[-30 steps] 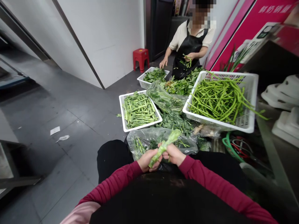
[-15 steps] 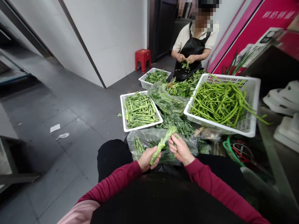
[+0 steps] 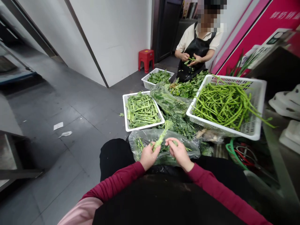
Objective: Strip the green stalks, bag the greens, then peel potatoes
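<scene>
My left hand [image 3: 150, 155] is wrapped round the lower end of a thick pale green stalk [image 3: 161, 137], which leans up and to the right over an open plastic bag [image 3: 134, 137] of greens in my lap. To the right of the stalk, apart from it, my right hand [image 3: 179, 151] has its fingers curled together; a bit of green shows by the fingertips, too small to make out. Just beyond the bag stands a white basket [image 3: 126, 120] of similar stalks [image 3: 142, 111].
On the right, a white basket [image 3: 259, 109] holds long green stems [image 3: 222, 104]. Leafy greens [image 3: 180, 125] lie between the baskets. Opposite sits a person in a black apron [image 3: 194, 43], handling greens. A red stool [image 3: 146, 57] stands by the wall, a green basket [image 3: 232, 153] at lower right.
My right hand has come away from the stalk's upper part. The stalk in my left hand has moved slightly left and stands a little more upright. The whole view has shifted slightly.
</scene>
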Demonstrator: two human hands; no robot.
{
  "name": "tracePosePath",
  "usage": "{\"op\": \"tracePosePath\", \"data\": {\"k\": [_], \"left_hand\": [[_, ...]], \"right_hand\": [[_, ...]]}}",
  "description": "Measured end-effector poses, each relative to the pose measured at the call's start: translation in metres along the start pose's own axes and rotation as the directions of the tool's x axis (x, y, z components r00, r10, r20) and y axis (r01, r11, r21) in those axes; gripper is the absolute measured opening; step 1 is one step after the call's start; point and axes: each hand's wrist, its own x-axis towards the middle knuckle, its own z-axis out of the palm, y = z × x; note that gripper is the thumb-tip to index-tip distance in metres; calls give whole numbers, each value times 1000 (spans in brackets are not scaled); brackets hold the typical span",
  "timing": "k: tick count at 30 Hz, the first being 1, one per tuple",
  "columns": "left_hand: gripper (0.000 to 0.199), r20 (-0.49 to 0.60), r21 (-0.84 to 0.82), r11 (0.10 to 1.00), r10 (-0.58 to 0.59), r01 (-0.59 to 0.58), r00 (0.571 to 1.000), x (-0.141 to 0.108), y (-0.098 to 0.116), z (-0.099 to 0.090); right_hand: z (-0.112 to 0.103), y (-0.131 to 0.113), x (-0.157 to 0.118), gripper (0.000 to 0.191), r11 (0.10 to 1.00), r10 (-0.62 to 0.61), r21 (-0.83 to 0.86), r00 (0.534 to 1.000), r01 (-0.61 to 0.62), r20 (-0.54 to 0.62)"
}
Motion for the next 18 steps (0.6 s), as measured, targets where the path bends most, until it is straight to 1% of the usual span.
{"op": "tracePosePath", "data": {"k": [1,2,3,6,8,9,10,12,13,14,15,16,17,18], "left_hand": [[24,-16,68,997,21,-20,1000,-2,0,0],[20,-28,123,992,25,-22,999,-3,-1,-1],[17,-37,165,986,20,-13,999,-5,-1,-1],[17,-55,236,972,28,-14,998,-8,-1,0],[18,-48,237,971,35,-22,998,-10,0,1],[17,-30,218,976,28,-21,999,-11,0,3],[17,0,179,984,13,-13,1000,-12,0,5],[23,122,52,997,-57,51,991,-13,-1,12],[26,206,-27,992,-117,125,972,-13,-1,16],[29,282,-102,968,-193,229,940,-11,-2,20],[31,330,-171,917,-291,360,898,-8,-3,24],[32,342,-232,843,-397,486,852,-3,-5,26],[33,322,-290,762,-493,580,808,4,-6,28],[34,277,-343,693,-570,634,774,12,-8,28]], "right_hand": [[0,-4,5,37,997,45,69,999,-45,0],[0,-6,9,41,993,61,97,998,-61,9],[1,-6,11,41,995,58,81,998,-59,10],[5,-1,15,34,994,-10,-111,998,3,-58],[4,6,14,28,954,-130,-282,988,102,-82],[1,9,14,26,912,-217,-367,975,182,-55],[-2,12,14,24,851,-312,-443,950,281,3],[-11,15,14,23,692,-472,-541,867,477,161],[-15,16,13,24,617,-522,-561,820,552,233],[-18,16,11,24,557,-554,-563,778,611,296],[-21,15,9,24,515,-572,-550,741,658,351],[-23,13,6,24,488,-585,-521,705,701,401],[-23,10,3,23,478,-585,-477,672,738,454],[-23,6,0,22,491,-570,-426,650,760,503]]}}
